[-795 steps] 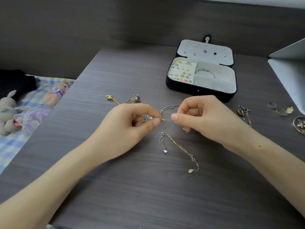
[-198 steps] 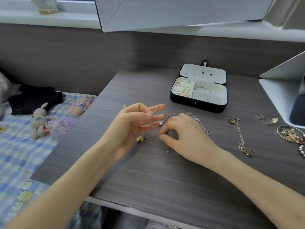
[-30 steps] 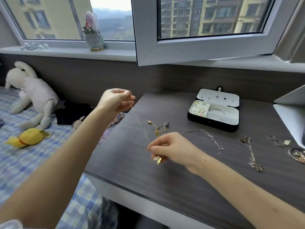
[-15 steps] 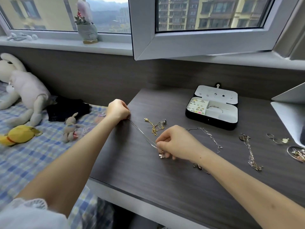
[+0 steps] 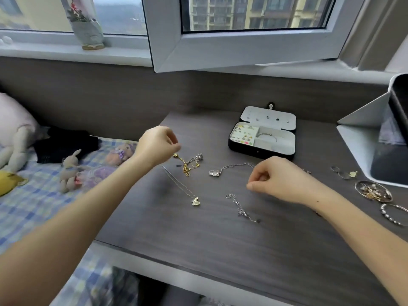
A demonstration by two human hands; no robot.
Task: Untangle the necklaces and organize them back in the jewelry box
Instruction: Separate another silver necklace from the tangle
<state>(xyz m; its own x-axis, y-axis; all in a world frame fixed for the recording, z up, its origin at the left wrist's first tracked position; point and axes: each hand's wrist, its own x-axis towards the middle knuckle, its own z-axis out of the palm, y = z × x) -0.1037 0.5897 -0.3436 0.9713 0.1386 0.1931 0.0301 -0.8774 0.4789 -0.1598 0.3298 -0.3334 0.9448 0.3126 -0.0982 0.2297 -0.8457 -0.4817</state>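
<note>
The open black jewelry box (image 5: 261, 152) stands at the back of the desk, with earrings and a ring in its white compartments. A thin necklace with a butterfly pendant (image 5: 195, 201) lies straight on the desk. A tangle of gold and silver chains (image 5: 187, 164) lies behind it. A silver necklace with a clear pendant (image 5: 214, 172) runs under my right hand (image 5: 278, 180). A short silver chain (image 5: 240, 208) lies in front. My left hand (image 5: 156, 144) hovers over the thin necklace's far end. Both hands have curled fingers and I see nothing in them.
A small dish of jewelry (image 5: 373, 191), a beaded bracelet (image 5: 393, 214) and loose rings (image 5: 344, 173) lie at the right. A white stand (image 5: 362, 133) fills the right corner. An open window sash (image 5: 242, 49) hangs over the desk. Plush toys (image 5: 70, 168) lie on the bed to the left.
Both hands have let go of the thin butterfly necklace, which now lies stretched out on the desk. My left hand has lifted slightly and my right hand has moved right, over the silver necklace.
</note>
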